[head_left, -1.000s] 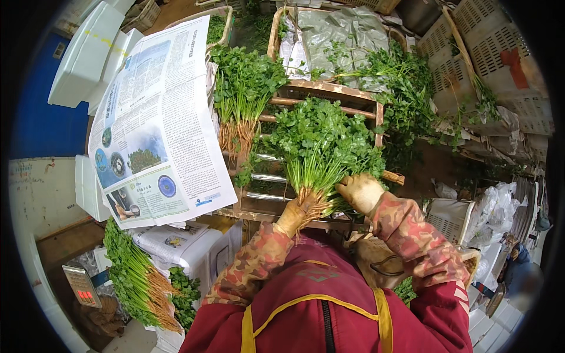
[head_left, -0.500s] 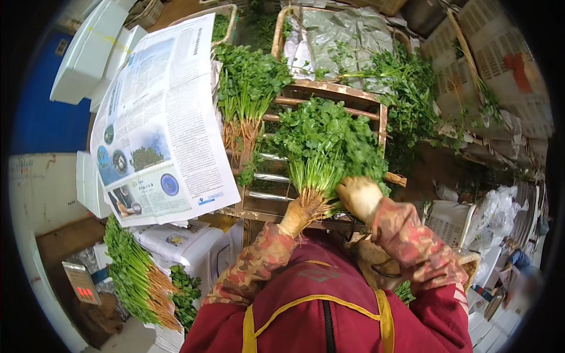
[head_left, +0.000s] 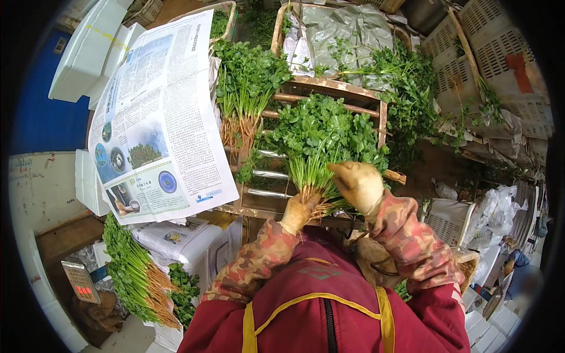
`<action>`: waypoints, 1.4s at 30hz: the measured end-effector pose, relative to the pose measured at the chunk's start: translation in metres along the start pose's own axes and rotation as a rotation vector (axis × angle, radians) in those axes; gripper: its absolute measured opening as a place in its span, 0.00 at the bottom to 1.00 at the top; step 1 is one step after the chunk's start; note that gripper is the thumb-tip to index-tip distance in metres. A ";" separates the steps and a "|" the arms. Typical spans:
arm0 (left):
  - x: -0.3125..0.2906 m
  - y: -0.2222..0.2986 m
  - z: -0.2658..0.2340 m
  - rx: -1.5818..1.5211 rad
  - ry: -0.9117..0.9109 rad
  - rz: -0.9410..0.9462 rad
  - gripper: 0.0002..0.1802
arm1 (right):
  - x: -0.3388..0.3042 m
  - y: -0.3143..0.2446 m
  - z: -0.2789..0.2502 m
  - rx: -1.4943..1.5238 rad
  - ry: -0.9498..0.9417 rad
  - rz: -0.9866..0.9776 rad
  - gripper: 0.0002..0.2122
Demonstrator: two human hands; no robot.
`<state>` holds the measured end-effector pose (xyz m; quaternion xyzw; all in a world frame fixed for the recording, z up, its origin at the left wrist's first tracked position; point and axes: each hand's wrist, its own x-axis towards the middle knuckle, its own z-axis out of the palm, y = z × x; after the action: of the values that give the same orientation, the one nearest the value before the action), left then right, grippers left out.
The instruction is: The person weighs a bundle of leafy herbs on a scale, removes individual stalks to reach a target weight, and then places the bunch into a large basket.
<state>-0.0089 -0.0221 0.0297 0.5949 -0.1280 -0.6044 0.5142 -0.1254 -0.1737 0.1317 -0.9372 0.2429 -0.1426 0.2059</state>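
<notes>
A bunch of coriander [head_left: 326,132] with green leaves, pale stems and brown roots lies over a slatted rack [head_left: 259,213] in front of me. My gloved left hand [head_left: 299,212] is closed round its root end. Over the right side of the stems, my gloved right hand [head_left: 358,183] has its fingers curled together; whatever they may pinch is too small to make out. Just left of the bunch rests another coriander bunch [head_left: 246,88], roots toward me, beside spread newspaper sheets [head_left: 168,129].
More coriander [head_left: 138,270] lies at lower left on a paper-covered surface, near a scale with a lit display [head_left: 81,282]. White foam boxes [head_left: 82,59] stand at far left. A crate lined with plastic sheet [head_left: 347,38] is at the back; loose greens [head_left: 406,88] and perforated crates [head_left: 494,59] are right.
My right hand has lifted slightly up from low beside the stems, its fingers now pointing left across them. My left hand keeps its hold on the root end, shifted only slightly.
</notes>
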 end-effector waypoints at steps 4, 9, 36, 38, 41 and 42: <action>0.004 -0.001 -0.003 0.148 -0.139 0.086 0.17 | 0.019 -0.022 0.014 -0.251 -0.308 -0.171 0.20; 0.004 -0.020 -0.004 -0.131 -0.098 0.152 0.19 | 0.011 -0.006 0.023 -0.356 -0.462 -0.126 0.11; 0.011 -0.011 -0.008 0.313 -0.147 0.132 0.25 | 0.015 0.009 0.023 -0.181 -0.327 -0.179 0.05; 0.012 -0.017 -0.009 0.303 -0.161 0.161 0.25 | 0.016 0.008 0.024 -0.195 -0.323 -0.203 0.05; 0.006 0.005 -0.005 0.295 -0.159 -0.036 0.23 | 0.017 0.007 0.025 -0.186 -0.368 -0.181 0.07; 0.005 0.005 -0.003 0.436 -0.100 -0.013 0.22 | 0.018 0.007 0.024 -0.124 -0.387 -0.135 0.08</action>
<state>-0.0024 -0.0265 0.0296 0.6621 -0.2772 -0.5946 0.3623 -0.1041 -0.1812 0.1104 -0.9721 0.1440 0.0417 0.1806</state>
